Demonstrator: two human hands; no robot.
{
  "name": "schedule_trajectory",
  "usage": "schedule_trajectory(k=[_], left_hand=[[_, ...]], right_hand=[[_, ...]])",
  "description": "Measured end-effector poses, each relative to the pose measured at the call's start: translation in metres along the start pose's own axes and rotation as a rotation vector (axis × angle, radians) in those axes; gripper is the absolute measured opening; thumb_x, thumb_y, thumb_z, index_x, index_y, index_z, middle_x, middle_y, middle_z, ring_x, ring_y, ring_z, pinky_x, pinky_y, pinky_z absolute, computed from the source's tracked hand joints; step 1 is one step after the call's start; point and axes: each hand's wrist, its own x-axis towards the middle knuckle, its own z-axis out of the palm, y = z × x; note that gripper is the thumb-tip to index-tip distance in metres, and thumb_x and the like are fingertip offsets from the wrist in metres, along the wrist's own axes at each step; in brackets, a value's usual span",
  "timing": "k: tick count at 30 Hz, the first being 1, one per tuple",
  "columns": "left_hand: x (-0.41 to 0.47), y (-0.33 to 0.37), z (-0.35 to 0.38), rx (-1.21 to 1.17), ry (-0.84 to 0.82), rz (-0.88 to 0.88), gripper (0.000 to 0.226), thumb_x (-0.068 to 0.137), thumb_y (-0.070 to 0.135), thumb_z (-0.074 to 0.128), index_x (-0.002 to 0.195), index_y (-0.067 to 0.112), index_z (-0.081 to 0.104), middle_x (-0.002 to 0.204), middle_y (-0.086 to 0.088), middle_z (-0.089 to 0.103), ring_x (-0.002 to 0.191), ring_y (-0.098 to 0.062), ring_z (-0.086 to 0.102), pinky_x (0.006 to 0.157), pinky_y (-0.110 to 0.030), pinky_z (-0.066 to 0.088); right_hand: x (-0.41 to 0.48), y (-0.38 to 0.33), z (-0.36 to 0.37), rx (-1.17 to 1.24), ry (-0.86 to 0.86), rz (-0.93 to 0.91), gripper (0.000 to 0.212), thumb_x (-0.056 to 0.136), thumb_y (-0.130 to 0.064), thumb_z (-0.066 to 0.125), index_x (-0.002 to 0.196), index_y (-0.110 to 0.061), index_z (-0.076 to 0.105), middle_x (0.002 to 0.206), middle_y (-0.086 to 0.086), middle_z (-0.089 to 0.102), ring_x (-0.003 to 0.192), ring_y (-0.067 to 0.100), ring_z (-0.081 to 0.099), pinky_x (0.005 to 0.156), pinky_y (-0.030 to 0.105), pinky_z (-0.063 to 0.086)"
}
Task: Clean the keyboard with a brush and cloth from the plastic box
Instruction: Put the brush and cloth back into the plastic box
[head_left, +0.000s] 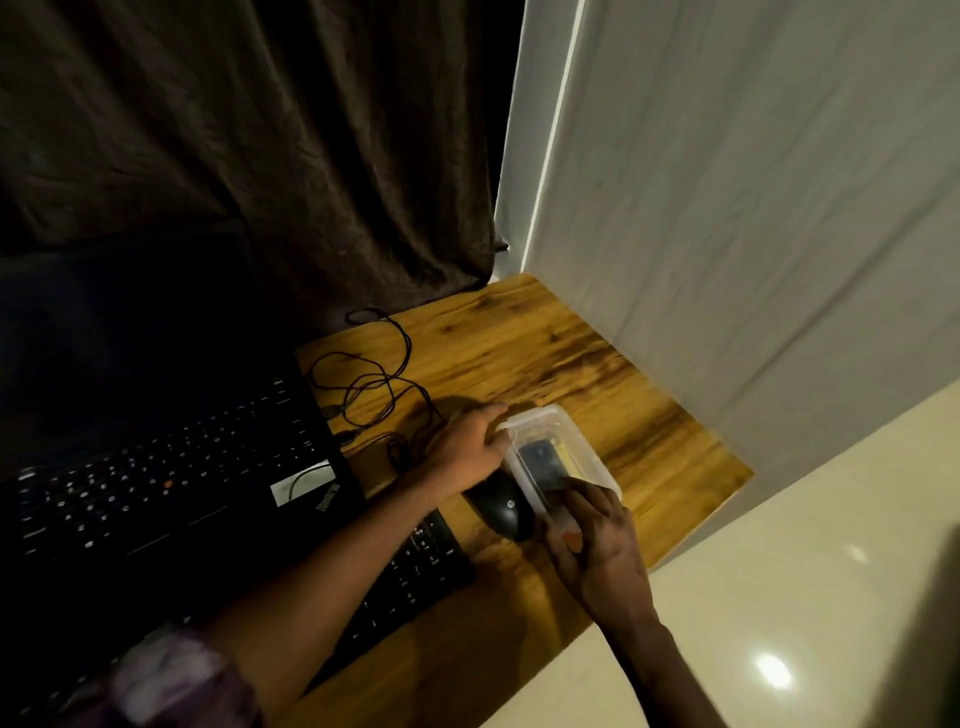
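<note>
A clear plastic box sits on the wooden desk, right of a black mouse. Dark contents with a yellow strip lie inside it; what they are is unclear. My left hand grips the box's far left corner, fingers curled over the rim. My right hand holds the box's near end, fingers wrapped on its edge. A black external keyboard lies under my left forearm at the desk's front. An open laptop stands to the left.
Tangled black cables lie behind the mouse. A dark curtain hangs at the back and a white wall bounds the desk on the right. The desk's right edge drops to a pale tiled floor.
</note>
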Motion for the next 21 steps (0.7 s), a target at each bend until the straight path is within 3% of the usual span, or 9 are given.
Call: schedule_trajectory(k=[4,8,10,13,17,21], left_hand=[[0.031,0.008,0.014,-0.120,-0.119,-0.019,0.056,0.101,0.042,0.049,0.151,0.020,0.037,0.149,-0.007,0.046,0.132,-0.025,0.049,0.106,-0.035,0.043],[0.056,0.016,0.024,-0.083,-0.217,-0.119,0.067,0.100,0.050,0.047,0.152,0.012,0.032,0.155,-0.013,0.038,0.139,-0.031,0.040,0.111,-0.041,0.039],[0.063,0.019,0.026,-0.028,-0.249,-0.152,0.062,0.096,0.048,0.056,0.144,0.009,0.043,0.143,-0.015,0.050,0.126,-0.032,0.052,0.100,-0.042,0.049],[0.071,0.018,0.029,-0.033,-0.276,-0.194,0.053,0.089,0.039,0.070,0.130,0.011,0.052,0.126,-0.012,0.060,0.109,-0.028,0.061,0.086,-0.039,0.056],[0.075,0.014,0.030,-0.052,-0.266,-0.253,0.069,0.081,0.038,0.079,0.136,0.009,0.049,0.131,-0.011,0.058,0.114,-0.028,0.058,0.089,-0.037,0.054],[0.076,0.015,0.030,-0.075,-0.266,-0.281,0.075,0.080,0.037,0.080,0.140,0.008,0.045,0.137,-0.012,0.054,0.120,-0.029,0.055,0.095,-0.039,0.051]], right_hand=[[-0.008,-0.005,0.001,0.190,0.207,0.104,0.028,0.091,-0.023,0.066,0.117,-0.014,0.067,0.132,0.003,0.057,0.125,0.017,0.051,0.100,0.036,0.047],[-0.016,-0.005,0.003,0.273,0.408,0.539,0.048,0.088,-0.044,0.067,0.128,-0.021,0.055,0.137,0.001,0.049,0.121,0.023,0.054,0.088,0.042,0.055],[-0.016,-0.003,0.003,0.469,0.382,0.784,0.053,0.086,-0.049,0.069,0.128,-0.023,0.052,0.131,-0.001,0.056,0.109,0.022,0.061,0.080,0.035,0.055],[-0.016,-0.002,0.004,0.637,0.280,0.860,0.046,0.088,-0.044,0.065,0.127,-0.020,0.057,0.120,-0.002,0.064,0.104,0.018,0.063,0.080,0.032,0.055],[-0.012,0.010,0.004,0.732,0.210,0.912,0.035,0.091,-0.036,0.066,0.121,-0.020,0.061,0.113,-0.004,0.063,0.106,0.019,0.061,0.079,0.028,0.050],[-0.009,0.019,-0.001,0.765,0.154,0.975,0.040,0.086,-0.041,0.071,0.120,-0.024,0.058,0.109,-0.003,0.063,0.098,0.018,0.064,0.076,0.033,0.053]])
